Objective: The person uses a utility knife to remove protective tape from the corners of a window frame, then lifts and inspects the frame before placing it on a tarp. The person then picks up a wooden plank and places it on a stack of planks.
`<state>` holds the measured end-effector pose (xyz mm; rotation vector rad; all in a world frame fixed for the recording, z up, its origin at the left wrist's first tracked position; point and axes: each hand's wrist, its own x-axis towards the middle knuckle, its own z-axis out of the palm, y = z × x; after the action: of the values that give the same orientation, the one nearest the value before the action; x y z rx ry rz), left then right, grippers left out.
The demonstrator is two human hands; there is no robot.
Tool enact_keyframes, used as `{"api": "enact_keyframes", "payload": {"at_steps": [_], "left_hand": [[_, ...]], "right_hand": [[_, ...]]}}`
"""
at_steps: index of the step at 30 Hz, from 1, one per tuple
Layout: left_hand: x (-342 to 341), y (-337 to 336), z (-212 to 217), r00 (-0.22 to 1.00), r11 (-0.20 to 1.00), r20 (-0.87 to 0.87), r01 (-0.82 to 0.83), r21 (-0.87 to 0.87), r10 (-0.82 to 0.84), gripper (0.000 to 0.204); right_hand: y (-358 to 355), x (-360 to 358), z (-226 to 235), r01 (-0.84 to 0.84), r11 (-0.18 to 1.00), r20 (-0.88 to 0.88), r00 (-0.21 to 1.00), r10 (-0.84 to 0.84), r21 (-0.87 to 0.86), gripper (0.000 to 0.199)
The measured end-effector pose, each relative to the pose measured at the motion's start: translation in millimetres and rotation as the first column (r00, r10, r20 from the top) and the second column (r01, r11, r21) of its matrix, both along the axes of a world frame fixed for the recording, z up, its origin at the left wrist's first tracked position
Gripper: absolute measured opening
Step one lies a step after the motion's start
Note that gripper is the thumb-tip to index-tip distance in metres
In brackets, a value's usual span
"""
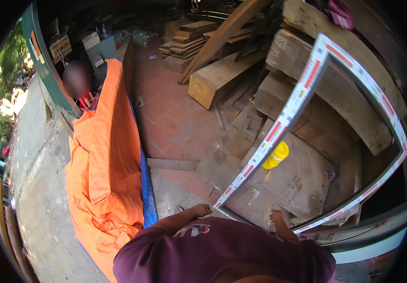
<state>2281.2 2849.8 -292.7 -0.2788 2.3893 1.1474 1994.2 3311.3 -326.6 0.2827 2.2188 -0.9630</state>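
A large window frame [307, 80], wrapped in white film with red marks, stands tilted in front of me on the right. My left hand [202, 210] is right beside its lower left corner, fingers curled; whether it grips the corner is hard to see. My right hand [277, 218] shows inside the frame's opening, with the forearm across the line of the lower rail. Its fingers look loosely apart, with no object visible in them. Beyond that hand, a yellow tub [276, 154] sits on wooden boards and is seen through the frame. My shirt hides part of the lower rail.
An orange tarp [103, 155] with blue edging covers something long on my left. Another person [88, 101] is behind it. Thick timbers [302, 111] are stacked on the right; a squared beam [222, 85] and plank piles [184, 45] lie farther back on red tiles [166, 111].
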Motion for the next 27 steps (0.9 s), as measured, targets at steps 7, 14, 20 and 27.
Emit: {"api": "enact_keyframes", "payload": {"at_steps": [7,14,20,27], "left_hand": [[116,-290,6,0.615,0.608,-0.020,-0.784,-0.127,0.789,0.041],[301,-435,-28,0.271,0.229,0.015,-0.784,-0.576,0.963,0.054],[190,-421,-31,0.543,0.645,0.356,-0.695,-0.319,0.761,0.055],[46,-524,41,0.232,0.237,0.054,-0.966,-0.107,0.971,0.047]], "right_hand": [[-294,109,-21,-0.863,0.505,-0.271,0.490,0.829,-0.018,0.050],[-543,53,75,-0.673,0.717,-0.242,0.738,0.630,-0.182,0.044],[-602,-58,-34,-0.674,0.694,0.084,0.730,0.678,0.254,0.049],[-741,-167,16,-0.885,0.354,-0.184,0.310,0.933,0.303,0.053]]}}
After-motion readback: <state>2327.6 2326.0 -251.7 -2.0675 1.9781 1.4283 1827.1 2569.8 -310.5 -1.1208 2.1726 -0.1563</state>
